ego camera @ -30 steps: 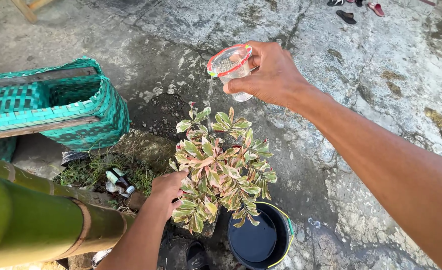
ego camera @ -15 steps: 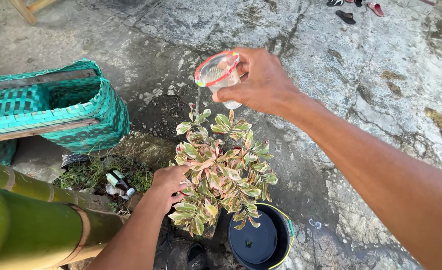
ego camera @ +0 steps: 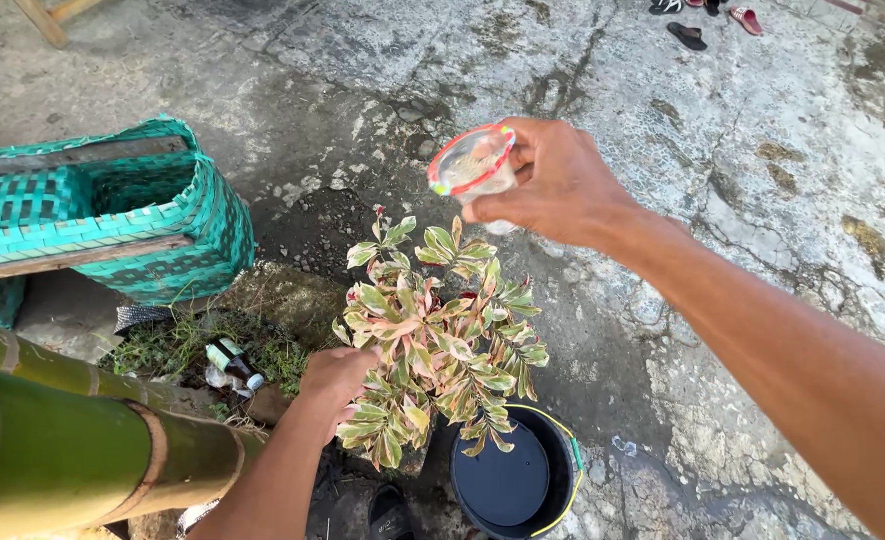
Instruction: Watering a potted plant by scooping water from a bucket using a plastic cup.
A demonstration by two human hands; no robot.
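My right hand (ego camera: 560,182) grips a small clear plastic cup (ego camera: 474,165) with a red rim, tipped over the top of a bushy plant (ego camera: 432,345) with green, cream and pink leaves. My left hand (ego camera: 336,380) reaches in from below and rests against the plant's lower left leaves; what it holds under the foliage is hidden. A black bucket (ego camera: 510,480) with a yellow-green rim stands just right of the plant's base.
A teal woven basket (ego camera: 112,215) sits at the left. Thick green bamboo poles (ego camera: 72,440) cross the lower left corner. Small bottles (ego camera: 230,366) lie in the weeds by the basket. Sandals (ego camera: 684,34) rest on the cracked concrete far away.
My right hand has tilted the cup further over the plant and shifted slightly. My left hand stays at the plant's lower leaves.
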